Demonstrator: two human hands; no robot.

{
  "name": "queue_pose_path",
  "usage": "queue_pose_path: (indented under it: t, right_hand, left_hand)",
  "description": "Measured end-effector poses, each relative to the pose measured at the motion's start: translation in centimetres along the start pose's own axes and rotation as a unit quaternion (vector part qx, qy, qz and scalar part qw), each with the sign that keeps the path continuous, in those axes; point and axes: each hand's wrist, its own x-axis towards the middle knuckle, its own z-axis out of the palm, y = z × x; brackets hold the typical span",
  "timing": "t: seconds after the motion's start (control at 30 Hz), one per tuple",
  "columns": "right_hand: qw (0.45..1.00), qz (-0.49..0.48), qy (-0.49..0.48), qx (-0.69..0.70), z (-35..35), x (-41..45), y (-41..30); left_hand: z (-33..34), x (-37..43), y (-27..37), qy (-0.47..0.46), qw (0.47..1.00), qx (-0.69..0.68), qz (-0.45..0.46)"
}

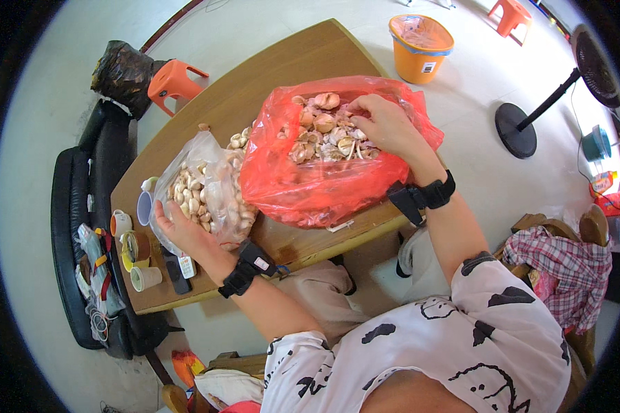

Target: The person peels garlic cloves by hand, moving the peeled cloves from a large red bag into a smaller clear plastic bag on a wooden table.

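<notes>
A red plastic bag (pixel 310 199), its mouth spread wide, lies on the wooden table before me. Inside are garlic bulbs (pixel 324 123), loose skins and stems. My right hand (pixel 387 126) reaches over the bag's right side with bent fingers at the garlic; whether anything is between the fingertips is hidden. To the left, a clear plastic bag (pixel 217 180) holds many pale garlic cloves (pixel 191 199). My left hand (pixel 188 229) rests at this bag's near left edge, fingers apart and nothing seen in it. More cloves (pixel 239 138) show between the two bags.
Cups (pixel 146 279), a tape roll (pixel 136 245) and a dark phone (pixel 176 273) stand or lie at the left end of the wooden table (pixel 299 57). Beyond it are an orange bin (pixel 418 57) and an orange stool (pixel 175 85). A black fan (pixel 516 129) stands right; a black sofa (pixel 72 206) left.
</notes>
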Motion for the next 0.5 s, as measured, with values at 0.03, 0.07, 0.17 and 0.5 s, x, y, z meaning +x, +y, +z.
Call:
queue_pose_path:
  t: [0.03,0.07,0.17,0.5]
  right_hand:
    - [1.000,-0.023,-0.012,0.003,0.1,0.3,0.0]
    - [0.999,-0.035,-0.028,-0.028,0.0,0.8,0.1]
    - [0.992,-0.061,-0.042,-0.106,0.3,2.3,-0.4]
    - [0.933,-0.183,-0.282,-0.131,5.1,7.6,-3.6]
  left_hand:
    - [0.7,-0.4,0.3,-0.002,1.000,-0.004,-0.001]
    - [1.4,-1.0,0.6,0.016,0.995,0.069,0.066]
    - [4.7,-4.7,2.3,-0.102,0.994,0.003,0.042]
    - [8.7,-7.3,-2.2,-0.391,0.895,0.184,0.112]
